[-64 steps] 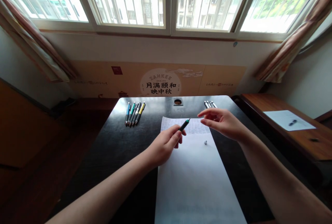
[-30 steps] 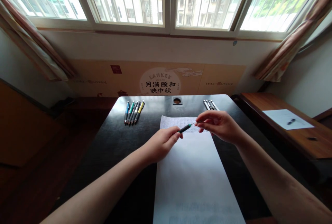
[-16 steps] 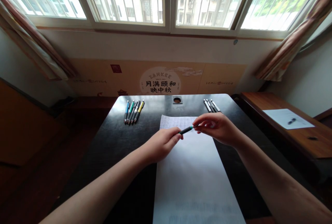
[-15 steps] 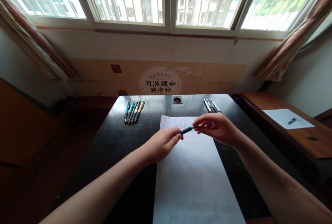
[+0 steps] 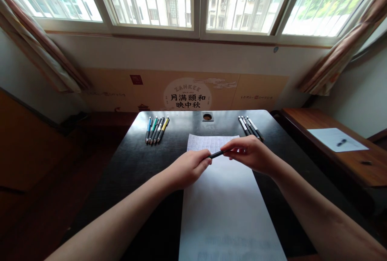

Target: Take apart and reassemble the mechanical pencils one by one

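Note:
A pen with a black grip (image 5: 217, 155) is held slantwise in the air above the long sheet of paper (image 5: 220, 196). My left hand (image 5: 189, 169) is closed around its lower left end, thumb on top. At the upper right end, the fingertips of my right hand (image 5: 250, 151) pinch together, hiding that end of the pen. Only a short dark stretch shows between the two hands. Beneath them, the far part of the paper carries small rows of print.
On the black table (image 5: 127, 168), several coloured pens (image 5: 157, 130) lie at the far left. Several white-and-black pens (image 5: 250, 127) lie at the far right, partly behind my right hand. A square holder with a round hole (image 5: 207, 117) sits at the back edge. A wooden side table (image 5: 332, 120) stands right.
My right fingertips have moved left along the pen, closer to my left hand. The green ring and thin part seen earlier at that end are now covered. My left hand stays put.

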`<action>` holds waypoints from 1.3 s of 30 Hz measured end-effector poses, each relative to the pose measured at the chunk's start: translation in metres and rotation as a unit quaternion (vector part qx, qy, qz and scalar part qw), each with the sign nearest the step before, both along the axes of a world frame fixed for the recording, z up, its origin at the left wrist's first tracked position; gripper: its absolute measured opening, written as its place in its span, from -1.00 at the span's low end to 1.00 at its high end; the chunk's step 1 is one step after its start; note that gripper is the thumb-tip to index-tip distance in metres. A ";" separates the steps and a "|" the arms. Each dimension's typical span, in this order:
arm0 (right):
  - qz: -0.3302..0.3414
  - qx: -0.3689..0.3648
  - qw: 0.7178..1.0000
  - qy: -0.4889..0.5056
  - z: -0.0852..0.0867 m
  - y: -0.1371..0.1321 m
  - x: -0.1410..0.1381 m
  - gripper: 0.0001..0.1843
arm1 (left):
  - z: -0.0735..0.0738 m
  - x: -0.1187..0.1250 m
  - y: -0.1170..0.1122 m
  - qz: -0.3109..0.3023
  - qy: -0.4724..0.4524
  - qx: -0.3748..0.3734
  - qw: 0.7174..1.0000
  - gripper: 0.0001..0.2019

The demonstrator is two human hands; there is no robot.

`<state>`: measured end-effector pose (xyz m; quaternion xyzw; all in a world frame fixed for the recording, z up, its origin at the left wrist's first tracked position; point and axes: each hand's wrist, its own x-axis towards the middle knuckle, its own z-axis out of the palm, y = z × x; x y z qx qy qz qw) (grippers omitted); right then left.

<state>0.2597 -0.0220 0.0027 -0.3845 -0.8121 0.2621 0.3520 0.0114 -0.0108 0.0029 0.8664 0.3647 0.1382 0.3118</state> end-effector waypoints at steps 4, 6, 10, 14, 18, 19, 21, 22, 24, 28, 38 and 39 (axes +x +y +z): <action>-0.010 -0.010 0.999 -0.029 -0.003 0.001 -0.002 -0.83 | 0.000 0.000 0.001 0.014 0.034 0.034 0.999 -0.75; -0.012 -0.017 0.998 -0.054 -0.003 0.001 -0.004 -0.81 | 0.000 0.000 0.000 0.018 0.050 0.051 0.997 -0.76; -0.014 -0.024 0.995 -0.092 -0.002 0.000 -0.005 -0.78 | 0.000 0.000 0.000 0.021 0.075 0.082 0.994 -0.76; -0.017 -0.036 0.992 -0.120 -0.001 -0.001 -0.007 -0.68 | -0.001 0.000 0.000 0.022 0.076 0.098 0.992 -0.78; -0.011 -0.051 0.989 -0.139 0.001 -0.002 -0.011 -0.52 | -0.001 -0.001 0.000 0.021 0.063 0.104 0.992 -0.83; -0.010 -0.055 0.988 -0.142 0.001 -0.002 -0.013 -0.50 | -0.001 -0.001 -0.001 0.022 0.067 0.103 0.992 -0.84; -0.010 -0.061 0.988 -0.144 0.001 -0.003 -0.015 -0.48 | 0.001 -0.002 -0.001 0.028 0.079 0.104 0.991 -0.84; -0.012 -0.064 0.988 -0.144 0.000 -0.003 -0.016 -0.49 | 0.001 -0.002 -0.002 0.031 0.084 0.106 0.990 -0.84; -0.020 -0.064 0.987 -0.145 0.000 -0.004 -0.018 -0.51 | 0.003 -0.002 -0.002 0.037 0.091 0.116 0.988 -0.81; -0.031 -0.050 0.987 -0.152 -0.002 -0.004 -0.018 -0.57 | 0.003 -0.003 -0.002 0.038 0.097 0.134 0.986 -0.73; -0.042 -0.033 0.986 -0.159 -0.003 -0.004 -0.018 -0.58 | -0.003 -0.003 0.000 0.045 0.024 0.142 0.989 -0.88; -0.042 -0.034 0.986 -0.158 -0.003 -0.004 -0.018 -0.58 | -0.003 -0.003 0.000 0.045 0.021 0.142 0.989 -0.91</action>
